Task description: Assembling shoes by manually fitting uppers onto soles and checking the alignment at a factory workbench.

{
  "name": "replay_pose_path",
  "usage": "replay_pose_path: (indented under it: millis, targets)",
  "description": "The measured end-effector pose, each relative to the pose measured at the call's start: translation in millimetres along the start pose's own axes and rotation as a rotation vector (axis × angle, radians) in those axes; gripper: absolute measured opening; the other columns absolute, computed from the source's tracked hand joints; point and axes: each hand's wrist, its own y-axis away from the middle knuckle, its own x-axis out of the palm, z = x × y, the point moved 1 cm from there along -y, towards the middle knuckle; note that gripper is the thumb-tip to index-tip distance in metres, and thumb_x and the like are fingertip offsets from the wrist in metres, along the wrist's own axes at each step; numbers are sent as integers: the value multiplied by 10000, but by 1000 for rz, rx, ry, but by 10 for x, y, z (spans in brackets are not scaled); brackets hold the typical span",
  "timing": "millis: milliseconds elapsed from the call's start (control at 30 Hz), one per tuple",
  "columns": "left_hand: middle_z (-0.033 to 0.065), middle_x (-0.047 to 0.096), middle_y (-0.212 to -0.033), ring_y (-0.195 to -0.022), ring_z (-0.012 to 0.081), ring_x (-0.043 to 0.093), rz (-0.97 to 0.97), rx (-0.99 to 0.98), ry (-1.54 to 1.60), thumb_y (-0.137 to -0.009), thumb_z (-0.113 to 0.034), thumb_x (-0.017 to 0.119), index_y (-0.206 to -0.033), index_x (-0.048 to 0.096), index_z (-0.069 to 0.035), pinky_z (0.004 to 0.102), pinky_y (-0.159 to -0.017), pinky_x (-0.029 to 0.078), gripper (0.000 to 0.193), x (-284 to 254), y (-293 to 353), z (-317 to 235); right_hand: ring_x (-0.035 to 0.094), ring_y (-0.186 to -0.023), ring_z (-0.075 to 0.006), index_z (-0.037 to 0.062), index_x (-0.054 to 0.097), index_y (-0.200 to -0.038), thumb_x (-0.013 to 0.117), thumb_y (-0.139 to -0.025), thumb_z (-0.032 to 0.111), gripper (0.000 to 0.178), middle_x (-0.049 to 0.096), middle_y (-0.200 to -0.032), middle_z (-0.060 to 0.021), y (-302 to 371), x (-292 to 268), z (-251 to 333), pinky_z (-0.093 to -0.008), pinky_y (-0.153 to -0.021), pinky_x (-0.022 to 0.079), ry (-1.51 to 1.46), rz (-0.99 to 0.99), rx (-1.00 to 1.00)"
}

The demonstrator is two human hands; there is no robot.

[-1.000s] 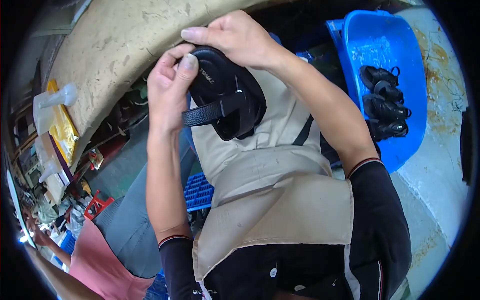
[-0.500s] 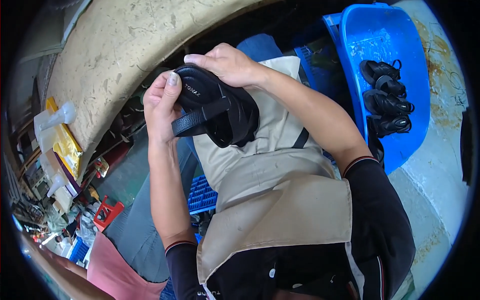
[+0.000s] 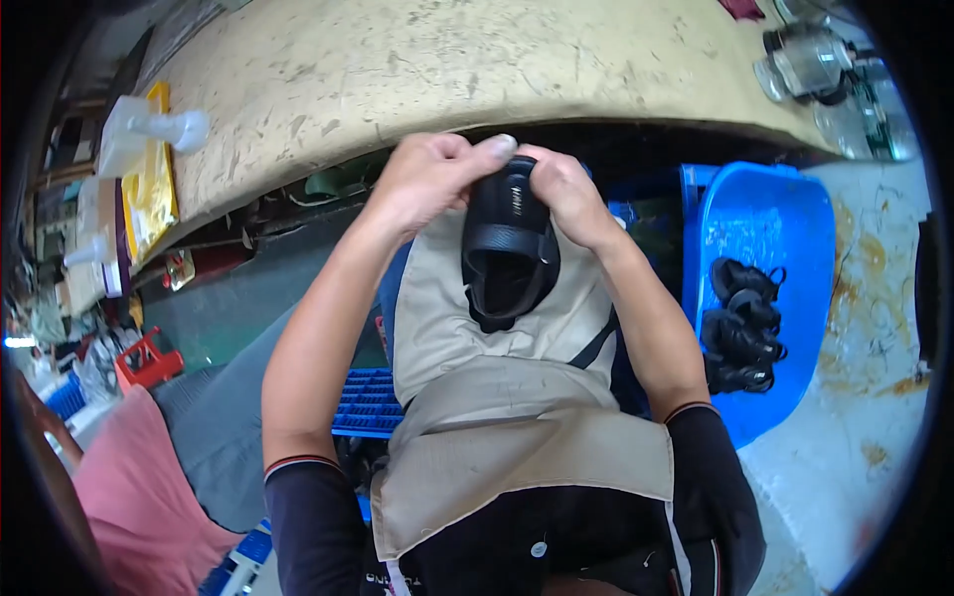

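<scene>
A black sandal (image 3: 509,239) with a broad textured strap is held above my lap, its insole facing up and one end pointing at the bench. My left hand (image 3: 425,181) grips the far end from the left, its thumb pressed on the edge. From the right, my right hand (image 3: 570,195) closes on the same end, close to the left thumb. The sandal's near end lies over the beige apron (image 3: 437,348). My fingers under the sole are hidden.
A worn cream workbench (image 3: 477,70) curves across the far side, with glass jars (image 3: 807,65) at right. Several black sandals (image 3: 740,333) lie in a blue tub (image 3: 810,228). At left are a yellow packet (image 3: 151,204), a red stool (image 3: 149,360) and a person in pink (image 3: 144,477).
The sandal has turned from a slant to nearly straight away from me. My left hand has come over to the far end, beside the right hand. The whole view has swung round.
</scene>
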Motion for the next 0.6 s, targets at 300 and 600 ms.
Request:
replay_pose_path:
  millis: [300,600]
  targets:
    - [3,499,-575,-551,100,422,-12,266,156,-1002,-417,572,-618,553,2,274,-500,372,569,405,-231,223,573,-706,-120,2,690,-895,804,-790,155,218,677,-786,-33,82,-122,127,-241,-687,485,-115,119,212]
    - [27,438,-550,-536,144,384,-149,318,0,-1034,-395,494,-633,480,37,343,-517,366,590,523,-64,471,566,-679,-120,11,681,-893,799,-787,142,206,672,-806,-49,267,-174,-213,-243,-665,485,-48,-11,187]
